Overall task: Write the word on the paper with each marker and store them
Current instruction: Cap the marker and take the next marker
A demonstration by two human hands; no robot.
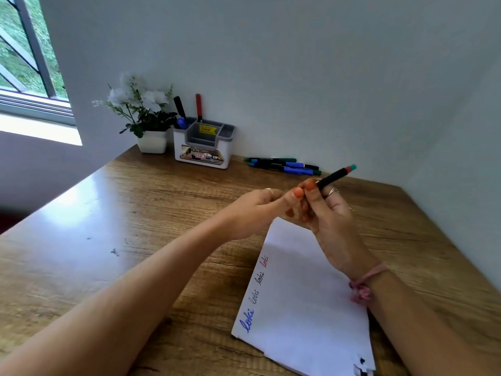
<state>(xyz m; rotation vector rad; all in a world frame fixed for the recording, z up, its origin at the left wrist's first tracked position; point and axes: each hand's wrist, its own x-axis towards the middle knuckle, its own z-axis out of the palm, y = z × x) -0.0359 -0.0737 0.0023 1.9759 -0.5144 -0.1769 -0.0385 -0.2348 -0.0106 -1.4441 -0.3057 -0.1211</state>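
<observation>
My right hand [326,210] grips a black marker [334,176] with a red and green end, raised above the far edge of the white paper [306,308]. My left hand [260,206] meets it and pinches the marker's near end, which my fingers hide. The paper carries "loki" written several times along its left edge, in blue, black and red. A white and grey holder [204,145] by the wall contains a black, a blue and a red marker. Several more markers [283,165] lie on the table to its right.
A white pot of white flowers [143,115] stands left of the holder. The wooden table [130,213] meets walls at the back and right. A window [24,58] is at the upper left.
</observation>
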